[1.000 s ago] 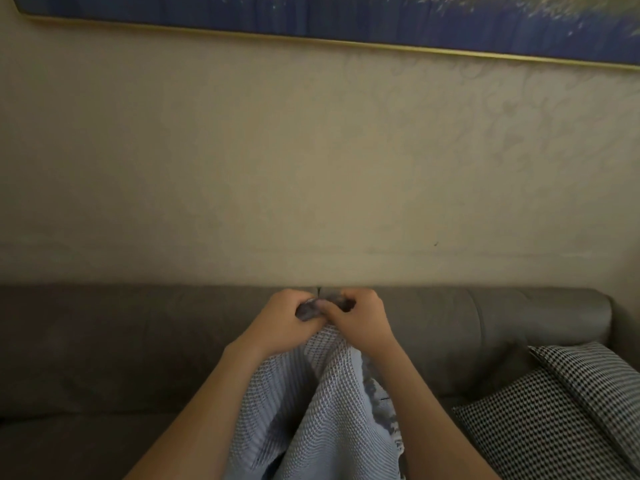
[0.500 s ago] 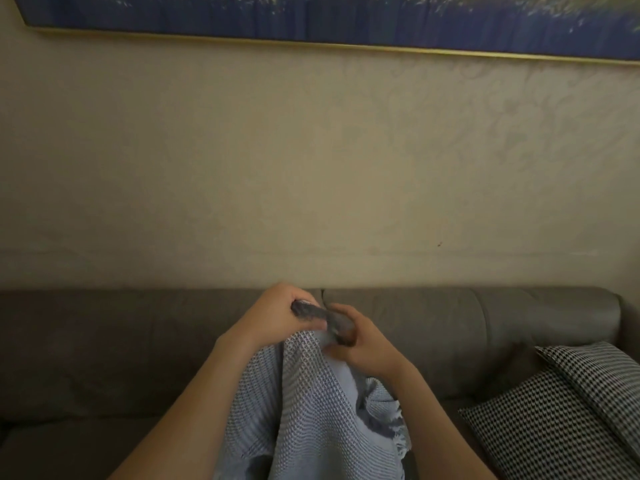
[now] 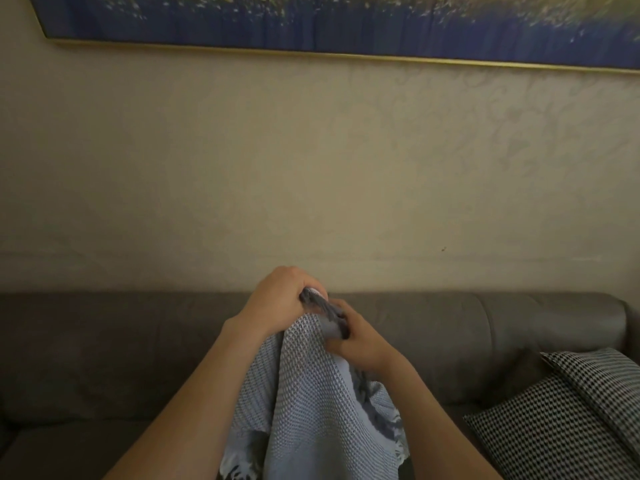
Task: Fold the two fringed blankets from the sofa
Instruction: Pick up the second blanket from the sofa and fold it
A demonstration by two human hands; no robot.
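A pale blue-grey waffle-weave blanket (image 3: 304, 400) with darker fringe hangs bunched in front of me, above the grey sofa (image 3: 104, 358). My left hand (image 3: 277, 299) grips its top edge at the highest point, fingers curled round the fringed corner. My right hand (image 3: 360, 341) sits slightly lower and to the right, pinching the same edge a short way along. Fringe shows at the blanket's lower left and right edges. Only this one blanket is in view.
A black-and-white houndstooth cushion (image 3: 568, 420) leans at the sofa's right end. A beige wall (image 3: 311, 168) rises behind the sofa, with a blue gold-framed picture (image 3: 346, 26) along the top.
My hands were together at the top edge. The right hand has slid down and to the right along the edge while the left rose a little; more of the blanket now hangs spread.
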